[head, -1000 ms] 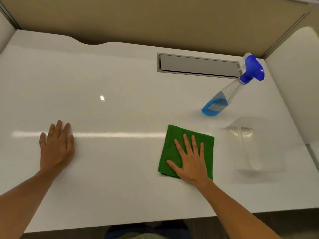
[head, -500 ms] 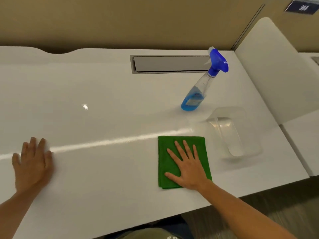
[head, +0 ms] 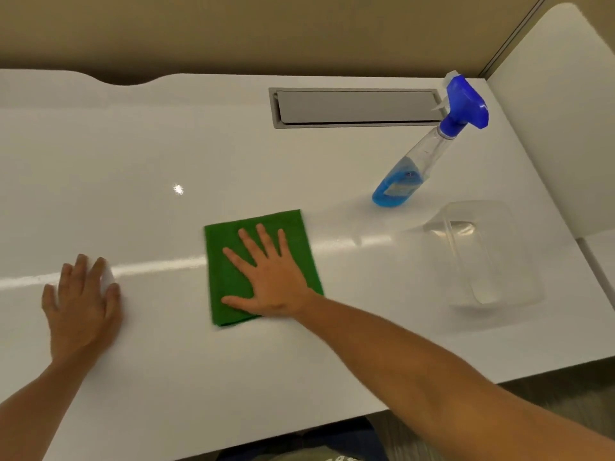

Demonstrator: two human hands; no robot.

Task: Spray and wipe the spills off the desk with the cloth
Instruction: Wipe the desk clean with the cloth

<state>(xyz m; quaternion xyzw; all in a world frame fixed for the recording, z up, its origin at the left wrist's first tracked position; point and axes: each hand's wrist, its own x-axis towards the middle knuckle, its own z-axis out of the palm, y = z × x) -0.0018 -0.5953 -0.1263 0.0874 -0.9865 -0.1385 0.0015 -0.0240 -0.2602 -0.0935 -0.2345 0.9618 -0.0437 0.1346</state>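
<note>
Two hands lie flat on the white worktop (head: 166, 144): the right hand (head: 271, 277) presses palm-down on the folded green cloth (head: 226, 281), fingers (head: 248, 237) spread wide and gripping nothing, while the left hand (head: 83, 301) rests open and bare on the surface well to the left, likely as a brace. The cloth sits near the middle of the worktop, and the spray bottle (head: 419, 164) stands apart at the back right, beside a clear plastic container (head: 519, 261). No spill is plainly visible under the glare, so wiping seems the step in hand. To do it well, I would keep the palm's weight even across the cloth so it slides as one flat pad without bunching, work in overlapping passes, and steer clear of the bottle and the recessed grey hatch (head: 356, 108).
</note>
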